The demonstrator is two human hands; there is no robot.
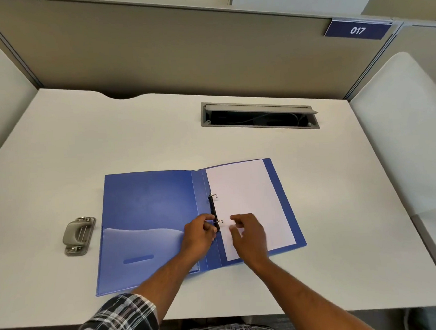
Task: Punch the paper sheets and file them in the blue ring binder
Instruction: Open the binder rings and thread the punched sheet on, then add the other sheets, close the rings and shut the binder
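Blue ring binder (148,215) lies open flat on the white desk (82,137). Paper sheets (249,196) sit on its right-hand cover, threaded on the two-ring mechanism (214,211); rings appear parted. A clear pocket (140,243) lines the left cover. Left hand (199,233) has fingers curled about the lower end of the mechanism, at 9 o'clock of the sheets. Right hand (246,235) rests over the sheets' lower part, fingers loosely bent, holding nothing. Grey hole punch (79,235) stands at 9 o'clock of the binder, apart. Cable hatch (260,116) is open at 12 o'clock. Beige partition (179,47) carries a "017" plate (357,30).
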